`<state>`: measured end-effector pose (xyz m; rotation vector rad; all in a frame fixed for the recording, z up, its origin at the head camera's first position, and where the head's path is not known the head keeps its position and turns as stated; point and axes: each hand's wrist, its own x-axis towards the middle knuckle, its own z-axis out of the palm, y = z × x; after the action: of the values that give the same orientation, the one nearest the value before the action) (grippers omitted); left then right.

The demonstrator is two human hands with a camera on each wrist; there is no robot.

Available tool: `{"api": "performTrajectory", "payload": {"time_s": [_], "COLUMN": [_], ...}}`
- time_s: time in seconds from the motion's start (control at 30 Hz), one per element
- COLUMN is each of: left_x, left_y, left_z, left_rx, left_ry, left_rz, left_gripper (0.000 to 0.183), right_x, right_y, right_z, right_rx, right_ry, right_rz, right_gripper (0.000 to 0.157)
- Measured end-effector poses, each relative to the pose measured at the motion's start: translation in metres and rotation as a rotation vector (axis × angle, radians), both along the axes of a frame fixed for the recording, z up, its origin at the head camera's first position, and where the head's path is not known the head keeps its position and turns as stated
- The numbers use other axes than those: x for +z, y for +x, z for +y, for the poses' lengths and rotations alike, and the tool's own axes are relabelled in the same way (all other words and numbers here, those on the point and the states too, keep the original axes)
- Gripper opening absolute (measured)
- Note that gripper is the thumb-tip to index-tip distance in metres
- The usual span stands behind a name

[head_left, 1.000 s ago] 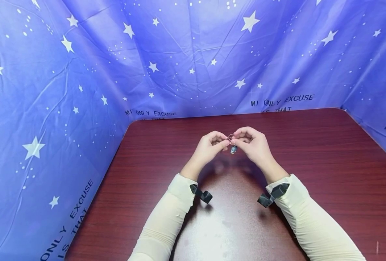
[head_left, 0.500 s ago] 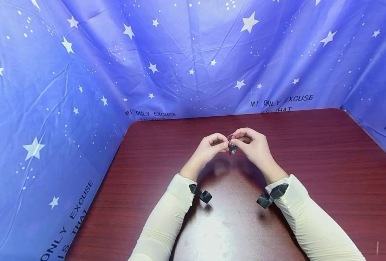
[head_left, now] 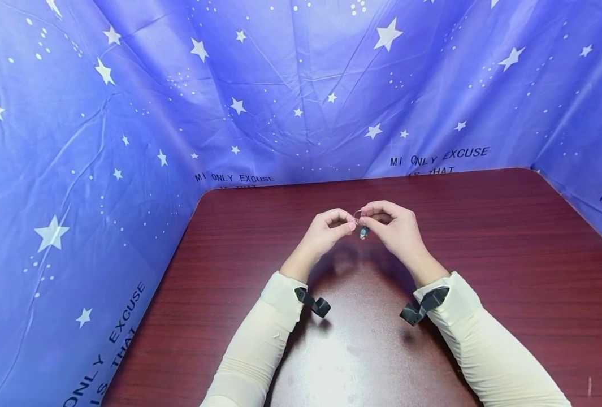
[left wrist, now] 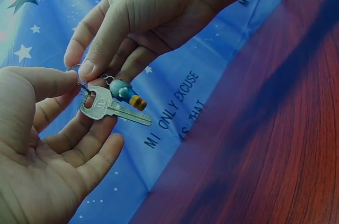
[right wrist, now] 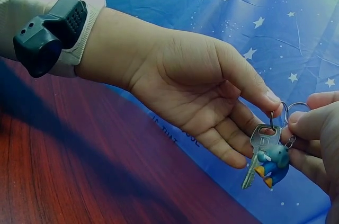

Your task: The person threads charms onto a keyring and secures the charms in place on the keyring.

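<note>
My left hand [head_left: 323, 232] and right hand [head_left: 394, 223] meet above the table, fingertips nearly touching. Between thumb and fingers, the left pinches a small ring [right wrist: 271, 119] from which a silver key [left wrist: 99, 105] hangs. The right pinches a larger, thin wire key ring [right wrist: 300, 106]. Below it, on a short chain, dangles a small blue figurine charm [right wrist: 276, 161] with yellow-orange feet, close beside the key. Fingertips partly cover the rings, so how they link is hard to tell. In the head view the figurine [head_left: 364, 232] shows under the right fingertips.
A dark red wood-grain table [head_left: 509, 254] lies under both hands. Blue star-printed cloth [head_left: 301, 85] encloses it at the back and sides. Black camera mounts [head_left: 315, 303] sit on both cream sleeves [head_left: 260, 339].
Both hands stay almost in place, with small finger shifts. Half a second ago a dark shape hung in front of the figurine; now the figurine shows plainly again in the head view.
</note>
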<state>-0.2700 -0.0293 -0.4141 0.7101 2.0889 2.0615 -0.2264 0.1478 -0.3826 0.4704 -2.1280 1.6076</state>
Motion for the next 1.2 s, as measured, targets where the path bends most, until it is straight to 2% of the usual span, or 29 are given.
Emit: {"api": "performTrajectory", "payload": {"time_s": [0.27,0.37,0.83,1.03,1.2], "left_x": [-0.001,-0.001,0.0,-0.001,0.0], "left_y": [-0.002,-0.003,-0.004,-0.004,-0.003], "left_z": [0.0,0.0,0.0,0.002,0.001], "left_rx": [0.026,0.043,0.071,0.066,0.057], "left_ry": [0.013,-0.002,-0.057,-0.041,-0.009], "left_rz": [0.001,0.001,-0.005,-0.029,-0.052], "left_gripper": [0.014,0.015,0.016,0.015,0.013], "right_x": [-0.022,-0.025,-0.026,-0.026,-0.026], "right_y": [-0.018,-0.021,-0.021,-0.02,-0.021], "right_z": [0.006,0.007,0.008,0.008,0.008], "right_rx": [0.023,0.039,0.052,0.053,0.046], "right_ry": [-0.009,-0.025,-0.006,0.008,-0.009], "right_rz": [-0.001,0.003,0.036,0.049,0.022], "right_gripper": [0.017,0.016,0.013,0.013,0.014]}}
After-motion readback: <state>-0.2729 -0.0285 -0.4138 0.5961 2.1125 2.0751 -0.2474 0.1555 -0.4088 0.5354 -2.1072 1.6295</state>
